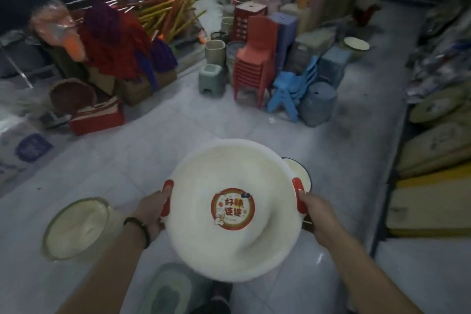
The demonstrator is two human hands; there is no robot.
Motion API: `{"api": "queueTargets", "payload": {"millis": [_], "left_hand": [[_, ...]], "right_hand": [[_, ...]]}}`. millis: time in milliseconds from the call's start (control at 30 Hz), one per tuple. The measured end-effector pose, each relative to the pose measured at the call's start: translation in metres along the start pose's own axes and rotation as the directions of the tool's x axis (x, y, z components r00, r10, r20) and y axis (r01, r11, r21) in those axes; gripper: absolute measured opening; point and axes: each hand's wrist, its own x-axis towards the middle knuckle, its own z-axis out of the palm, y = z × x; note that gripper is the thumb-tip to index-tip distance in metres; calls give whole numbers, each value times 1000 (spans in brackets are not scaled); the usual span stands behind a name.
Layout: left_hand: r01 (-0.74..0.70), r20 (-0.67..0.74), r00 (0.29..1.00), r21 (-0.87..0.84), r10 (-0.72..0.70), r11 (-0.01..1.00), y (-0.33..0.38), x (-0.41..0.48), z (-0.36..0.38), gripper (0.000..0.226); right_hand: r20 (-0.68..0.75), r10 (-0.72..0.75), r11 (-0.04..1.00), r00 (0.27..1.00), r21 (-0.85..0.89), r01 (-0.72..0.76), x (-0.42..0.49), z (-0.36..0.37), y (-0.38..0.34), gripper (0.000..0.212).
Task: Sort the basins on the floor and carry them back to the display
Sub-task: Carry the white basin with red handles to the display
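person holds a white basin [204,245] up over the floor [153,150], off the tiles, at the near middle of the aisle. left hand [153,211] grips the red handle [167,197] on the left rim, fingers curled around it. right hand [316,214] grips the matching red handle on the right rim [298,195], thumb on top. round red sticker [232,208] sits in the basin's centre. dark bracelet [139,228] on the left wrist.

second basin [299,172], dark rim, cream inside, peeks out from behind the held one's right rim; cannot tell whether they touch. green-rimmed basin [76,227] lies on the floor toward the near left, well apart from the hands. oval green basin [165,288] on the floor at the near edge, below the left forearm. one more pale basin [356,43] lies far back on the right.

far middle of the floor: stack of red chairs [254,64], blue stools [290,92] just beside it, small green stool [212,78] on its left. mops [114,38] and long-handled brooms [168,10] are piled at the far left. flat packed goods on the shelves [433,160] run along the right edge.
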Motion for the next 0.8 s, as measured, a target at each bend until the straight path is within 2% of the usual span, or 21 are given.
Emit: {"api": "queueTargets", "payload": {"millis": [133,267,433,567,700,800], "left_hand": [[31,83,996,84,-38,996,13,58,81,48],[47,181,981,157,-75,987,34,120,158,44],[45,246,964,231,-103,972,56,163,239,36],[71,222,965,291,-140,954,64,191,312,26],[98,186,965,393,-183,914,59,231,378,39],[123,108,974,479,-198,869,43,273,427,50]], "right_hand": [[-116,39,998,992,62,-32,51,-35,-21,17],[-241,84,994,967,90,-64,101,-57,-50,16],[-305,120,991,945,92,-96,147,-78,-82,18],[-306,135,989,942,96,-111,204,-104,-102,18],[-250,176,983,952,93,-157,280,-133,-114,18],[-201,173,985,964,46,-167,352,-158,-119,22]]}}
